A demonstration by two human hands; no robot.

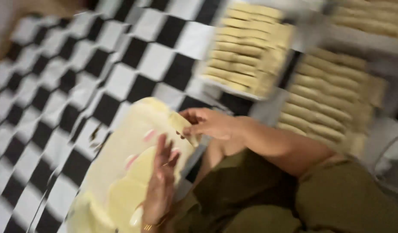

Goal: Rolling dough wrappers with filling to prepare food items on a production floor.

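The picture is blurred and tilted. My right hand [207, 123] pinches a pale yellow piece of dough [180, 123] at its edge, over a light board [121, 142] on my lap. My left hand [160, 190] lies flat with fingers apart on round, thin dough discs [125, 198] stacked on the near end of that board. A bracelet shows at its wrist. Both hands are close together, the right one just above the left fingertips.
Trays of rolled, pale dough sticks lie in rows at the upper right: one tray [246, 47], a second tray [328, 99], and a third tray [367, 17]. A black and white checkered floor [78, 73] spreads to the left. My olive-green clothing [268, 203] fills the lower right.
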